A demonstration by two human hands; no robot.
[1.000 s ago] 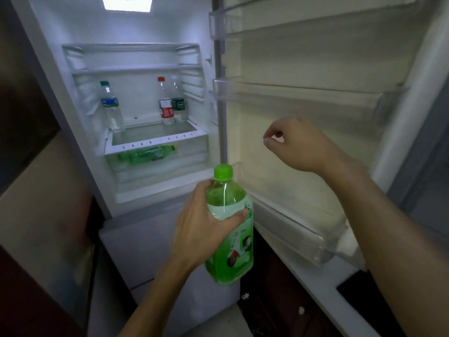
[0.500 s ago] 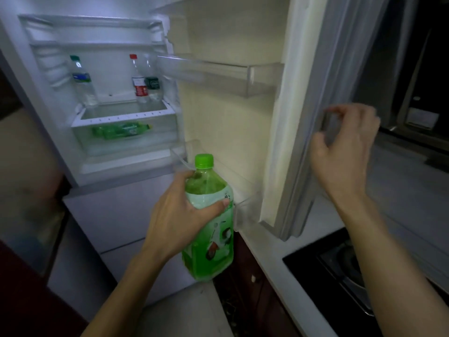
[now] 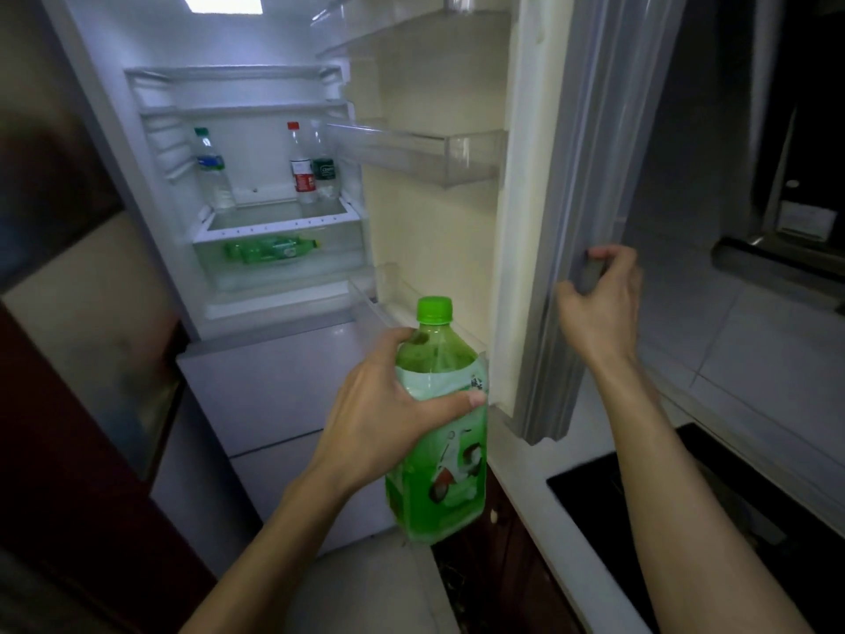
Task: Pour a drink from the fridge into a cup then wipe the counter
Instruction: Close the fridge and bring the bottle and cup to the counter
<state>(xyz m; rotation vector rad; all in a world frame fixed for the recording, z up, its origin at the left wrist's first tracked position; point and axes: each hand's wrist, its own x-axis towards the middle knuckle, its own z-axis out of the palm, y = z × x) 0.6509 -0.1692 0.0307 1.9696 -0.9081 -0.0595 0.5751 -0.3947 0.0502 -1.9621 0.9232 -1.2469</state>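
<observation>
The green bottle (image 3: pixel 439 491) is grasped by the left grip (image 3: pixel 388 418); the fridge door (image 3: pixel 539 199) is clasped by the right grip (image 3: pixel 599 304) (not yet closed). Pouring and wiping are judged undone.

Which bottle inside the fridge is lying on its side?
The green bottle in the clear drawer. The green-capped bottle, red-capped bottle and dark-labelled bottle all stand upright on the shelf above it.

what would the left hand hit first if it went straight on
Likely the clear plastic lower bin on the open fridge door, the left hand's green plastic bottle touching first; depth unclear.
</observation>
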